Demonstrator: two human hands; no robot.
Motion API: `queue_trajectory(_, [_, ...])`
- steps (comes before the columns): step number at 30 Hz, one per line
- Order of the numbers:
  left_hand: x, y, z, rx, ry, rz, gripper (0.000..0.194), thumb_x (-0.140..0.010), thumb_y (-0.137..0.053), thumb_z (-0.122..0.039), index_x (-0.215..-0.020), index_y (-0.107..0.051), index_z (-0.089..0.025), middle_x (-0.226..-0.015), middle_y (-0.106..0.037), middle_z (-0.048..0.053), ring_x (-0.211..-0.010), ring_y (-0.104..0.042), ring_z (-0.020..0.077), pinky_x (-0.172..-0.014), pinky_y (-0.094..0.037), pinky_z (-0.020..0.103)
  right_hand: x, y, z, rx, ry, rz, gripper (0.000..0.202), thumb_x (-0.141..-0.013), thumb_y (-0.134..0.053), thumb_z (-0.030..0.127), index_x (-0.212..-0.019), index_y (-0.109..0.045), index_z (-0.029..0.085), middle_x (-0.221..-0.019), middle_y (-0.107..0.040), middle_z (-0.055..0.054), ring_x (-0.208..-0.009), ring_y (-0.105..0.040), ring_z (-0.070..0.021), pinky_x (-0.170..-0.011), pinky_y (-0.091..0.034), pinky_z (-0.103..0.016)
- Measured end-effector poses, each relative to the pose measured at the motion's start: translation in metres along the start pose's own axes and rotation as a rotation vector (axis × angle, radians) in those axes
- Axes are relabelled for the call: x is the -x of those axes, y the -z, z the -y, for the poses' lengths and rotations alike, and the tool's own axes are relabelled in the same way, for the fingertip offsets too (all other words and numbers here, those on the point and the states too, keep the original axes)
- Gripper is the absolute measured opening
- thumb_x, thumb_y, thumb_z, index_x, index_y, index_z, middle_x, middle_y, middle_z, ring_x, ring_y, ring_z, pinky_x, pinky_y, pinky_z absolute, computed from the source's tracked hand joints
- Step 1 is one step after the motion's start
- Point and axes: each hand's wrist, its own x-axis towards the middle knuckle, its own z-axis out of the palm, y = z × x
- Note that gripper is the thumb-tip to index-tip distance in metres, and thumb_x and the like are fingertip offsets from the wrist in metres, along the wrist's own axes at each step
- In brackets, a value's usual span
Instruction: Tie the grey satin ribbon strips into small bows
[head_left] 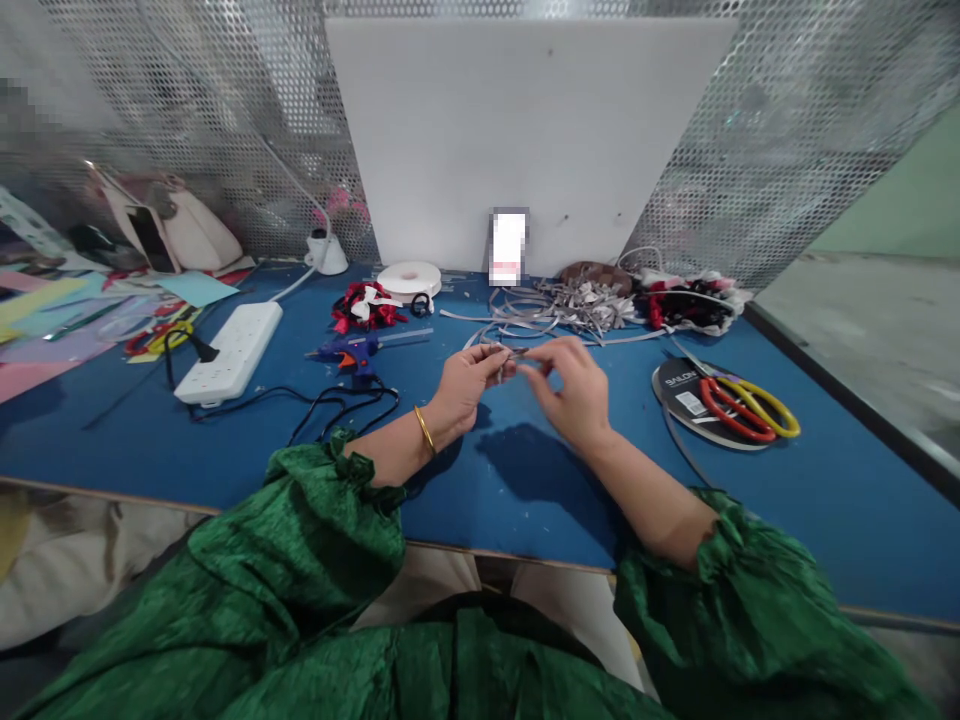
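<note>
Above the middle of the blue table, my left hand (463, 385) pinches a small piece of grey ribbon (510, 353) between thumb and fingers. From the other side, my right hand (576, 392) has its index finger and thumb closed in at the ribbon's right end. The fingers partly hide the piece, so its exact shape is unclear. Just beyond my hands lie loose grey ribbon strips (525, 312) and a pile of grey ribbon bows (592, 303). A blue glue gun (349, 350) with a clear stick lies left of my left hand.
Scissors (739, 408) with red and yellow handles rest on a black ribbon spool (679, 380) at the right. A white power strip (231, 352) and black cable lie left. Behind stand a white ribbon roll (409, 280), a lit phone (508, 245) and red-black bows (690, 300).
</note>
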Motion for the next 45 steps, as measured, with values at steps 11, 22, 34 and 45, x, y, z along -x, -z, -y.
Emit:
queue_trajectory(11, [0.004,-0.001,-0.001,-0.258,-0.105,0.078,0.022,-0.068,-0.075,-0.032,-0.077,-0.069,-0.013,-0.069,-0.067,0.003,-0.066,-0.061,0.0112,-0.074,-0.048,0.029,-0.008,-0.002,-0.002,-0.733,-0.721,0.177,0.027,-0.070,-0.072,0.042,-0.065,-0.061,0.018,-0.057,-0.056,0.002,-0.056,-0.047,-0.0109,-0.060,-0.037,-0.027])
queue_trajectory(22, [0.002,0.001,0.001,-0.355,-0.148,0.098,0.020,-0.069,-0.073,-0.033,-0.074,-0.068,-0.014,-0.071,-0.067,0.003,-0.068,-0.059,0.0119,-0.070,-0.045,0.027,-0.009,0.003,0.000,-1.010,-0.965,0.238,0.027,-0.062,-0.081,0.035,-0.063,-0.062,0.016,-0.058,-0.057,0.002,-0.052,-0.045,-0.0072,-0.052,-0.036,-0.023])
queue_trajectory(34, [0.004,0.000,0.004,-0.329,-0.107,0.070,0.029,-0.071,-0.072,-0.041,-0.071,-0.058,-0.015,-0.067,-0.060,-0.001,-0.065,-0.054,0.0097,-0.065,-0.042,0.024,-0.005,-0.004,0.003,-1.201,-0.947,0.250,0.029,-0.065,-0.081,0.039,-0.071,-0.063,0.018,-0.068,-0.061,0.002,-0.059,-0.053,-0.0079,-0.059,-0.044,-0.022])
queue_trajectory(45, [-0.002,0.004,-0.006,-0.322,-0.155,0.103,0.024,-0.066,-0.076,-0.035,-0.072,-0.061,-0.016,-0.066,-0.056,-0.002,-0.064,-0.049,0.0087,-0.065,-0.040,0.024,-0.010,0.002,-0.003,-1.102,-0.900,0.250,0.035,-0.066,-0.079,0.046,-0.062,-0.060,0.016,-0.059,-0.053,0.002,-0.053,-0.046,-0.0090,-0.053,-0.039,-0.024])
